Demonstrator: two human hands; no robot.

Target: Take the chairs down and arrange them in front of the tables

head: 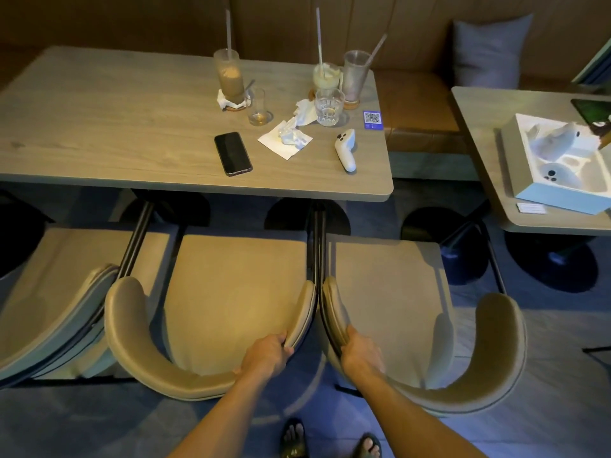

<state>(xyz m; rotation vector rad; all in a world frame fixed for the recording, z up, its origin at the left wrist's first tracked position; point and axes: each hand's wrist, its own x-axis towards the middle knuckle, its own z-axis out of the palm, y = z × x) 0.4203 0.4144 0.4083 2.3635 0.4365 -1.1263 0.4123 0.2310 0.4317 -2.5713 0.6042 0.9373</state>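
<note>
The left hand (266, 353) is gripping the curved backrest of the middle chair (231, 292) at its 4 o'clock edge, while the right hand (360, 353) is clasping the backrest of the right chair (396, 309) at its 8 o'clock edge. Both chairs are standing on the floor before the long table (99, 127), armrests nearly touching. Sliding them squarely, keeping a small gap, seems advisable. Each chair is showing a tan cushioned seat, wraparound padded back and dark metal legs.
</note>
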